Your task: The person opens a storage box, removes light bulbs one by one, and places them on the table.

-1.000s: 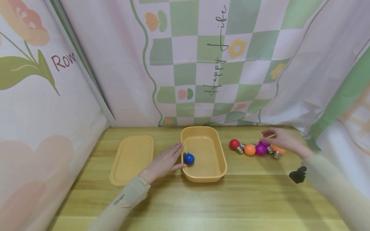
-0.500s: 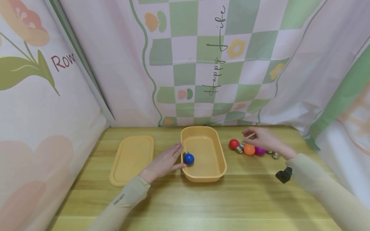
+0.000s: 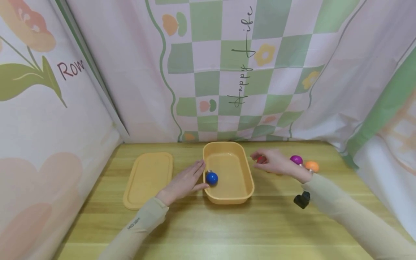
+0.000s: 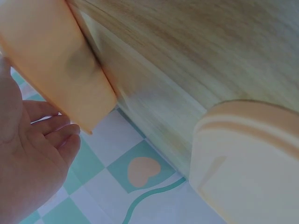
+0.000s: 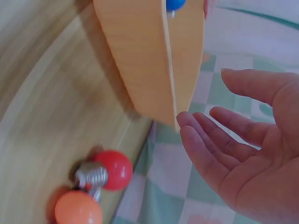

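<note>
My left hand (image 3: 183, 181) rests against the left wall of a yellow plastic box (image 3: 232, 180), fingers straight along the rim. Inside the box, by that wall, lies a blue toy light bulb (image 3: 212, 178) with a silver screw base. My right hand (image 3: 276, 161) hovers just right of the box, loosely bent and holding nothing. Beneath it a red bulb (image 5: 116, 170) lies on the table beside an orange bulb (image 5: 78, 209), as the right wrist view shows. Farther right are a purple bulb (image 3: 296, 159) and another orange bulb (image 3: 312, 166). The hand partly hides the row of bulbs.
A flat yellow lid (image 3: 149, 180) lies left of the box on the wooden table (image 3: 208, 231). Behind the table hangs a green-and-white checked curtain (image 3: 224, 83). A black wrist device (image 3: 302, 200) hangs at the right cuff.
My right hand has travelled left across the row of bulbs, from the far orange and purple ones to above the red one. The left hand and box stay almost unmoved.
</note>
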A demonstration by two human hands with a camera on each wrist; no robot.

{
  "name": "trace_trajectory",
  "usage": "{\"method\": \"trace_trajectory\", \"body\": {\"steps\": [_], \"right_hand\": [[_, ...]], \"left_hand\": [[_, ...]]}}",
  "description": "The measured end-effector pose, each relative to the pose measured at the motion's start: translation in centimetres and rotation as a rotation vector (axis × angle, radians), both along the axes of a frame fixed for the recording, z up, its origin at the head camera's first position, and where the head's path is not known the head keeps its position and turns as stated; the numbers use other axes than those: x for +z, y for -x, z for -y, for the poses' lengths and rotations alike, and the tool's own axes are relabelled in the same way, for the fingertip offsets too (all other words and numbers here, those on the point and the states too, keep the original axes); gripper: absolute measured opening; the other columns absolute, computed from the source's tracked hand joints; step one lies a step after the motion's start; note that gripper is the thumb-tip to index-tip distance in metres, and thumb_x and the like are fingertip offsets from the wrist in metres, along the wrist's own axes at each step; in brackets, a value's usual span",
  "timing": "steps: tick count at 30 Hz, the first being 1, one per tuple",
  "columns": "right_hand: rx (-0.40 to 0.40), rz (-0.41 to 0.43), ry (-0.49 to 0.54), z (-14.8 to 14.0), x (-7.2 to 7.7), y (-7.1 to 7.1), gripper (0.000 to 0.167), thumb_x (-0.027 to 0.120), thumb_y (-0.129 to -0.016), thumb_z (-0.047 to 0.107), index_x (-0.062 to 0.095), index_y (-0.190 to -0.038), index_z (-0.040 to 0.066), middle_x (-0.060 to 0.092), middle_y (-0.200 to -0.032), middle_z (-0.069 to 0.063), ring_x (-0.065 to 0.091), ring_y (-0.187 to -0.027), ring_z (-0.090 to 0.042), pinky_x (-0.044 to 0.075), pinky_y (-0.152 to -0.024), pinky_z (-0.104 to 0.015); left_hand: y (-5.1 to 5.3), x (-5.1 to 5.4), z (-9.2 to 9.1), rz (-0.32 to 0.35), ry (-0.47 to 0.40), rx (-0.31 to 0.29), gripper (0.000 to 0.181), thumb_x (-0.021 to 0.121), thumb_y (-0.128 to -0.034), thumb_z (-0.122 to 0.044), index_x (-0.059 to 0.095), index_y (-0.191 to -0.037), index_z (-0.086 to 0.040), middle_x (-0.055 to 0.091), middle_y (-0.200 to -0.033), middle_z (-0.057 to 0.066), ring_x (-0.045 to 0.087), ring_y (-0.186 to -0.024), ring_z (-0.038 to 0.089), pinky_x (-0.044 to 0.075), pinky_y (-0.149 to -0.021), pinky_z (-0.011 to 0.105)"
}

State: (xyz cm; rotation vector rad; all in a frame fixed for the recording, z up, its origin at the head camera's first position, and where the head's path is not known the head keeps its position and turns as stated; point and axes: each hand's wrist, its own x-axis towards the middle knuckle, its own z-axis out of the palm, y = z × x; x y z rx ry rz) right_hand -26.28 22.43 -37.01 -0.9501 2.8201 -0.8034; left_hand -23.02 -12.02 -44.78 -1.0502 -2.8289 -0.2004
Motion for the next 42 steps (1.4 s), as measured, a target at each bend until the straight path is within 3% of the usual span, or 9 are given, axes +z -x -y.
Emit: {"method": "trace_trajectory", "body": {"steps": [15, 23, 33, 42], "right_hand": [[0.115, 0.123, -0.030, 5.9, -1.2, 0.2, 0.035, 0.071, -0.091, 0.014, 0.062, -0.116, -0.009, 0.069, -0.108, -0.026, 0.074, -0.089, -0.028, 0.063, -0.081, -0.039], [0.149, 0.126, -0.060, 8.4, -1.7, 0.5, 0.034, 0.071, -0.090, 0.015, 0.064, -0.115, -0.006, 0.070, -0.108, -0.023, 0.074, -0.090, -0.028, 0.063, -0.083, -0.039], [0.171, 0.071, -0.126, 10.4, -3.0, 1.4, 0.035, 0.074, -0.087, 0.018, 0.066, -0.112, -0.006, 0.074, -0.102, -0.018, 0.074, -0.088, -0.027, 0.062, -0.080, -0.032], [0.137, 0.087, -0.261, 12.1, -2.3, 1.3, 0.040, 0.071, -0.089, 0.027, 0.068, -0.114, -0.004, 0.075, -0.107, -0.015, 0.071, -0.100, -0.028, 0.059, -0.089, -0.038]], "left_hand": [[0.1, -0.1, 0.1, -0.037, -0.019, -0.018, 0.080, 0.050, -0.0989, -0.053, 0.034, -0.150, 0.006, 0.034, -0.158, 0.024, 0.038, -0.146, 0.036, 0.036, -0.121, 0.045], [0.1, 0.0, 0.1, -0.033, -0.016, -0.015, 0.080, 0.049, -0.0991, -0.054, 0.033, -0.151, 0.005, 0.034, -0.158, 0.023, 0.037, -0.146, 0.035, 0.036, -0.121, 0.045], [0.0, 0.0, 0.1, -0.050, -0.027, -0.021, 0.079, 0.053, -0.0986, -0.051, 0.036, -0.149, 0.007, 0.037, -0.156, 0.025, 0.040, -0.144, 0.037, 0.039, -0.119, 0.046], [0.0, 0.0, 0.1, -0.042, -0.011, -0.017, 0.079, 0.050, -0.0995, -0.052, 0.033, -0.151, 0.006, 0.034, -0.158, 0.024, 0.037, -0.147, 0.034, 0.036, -0.121, 0.044]]}}
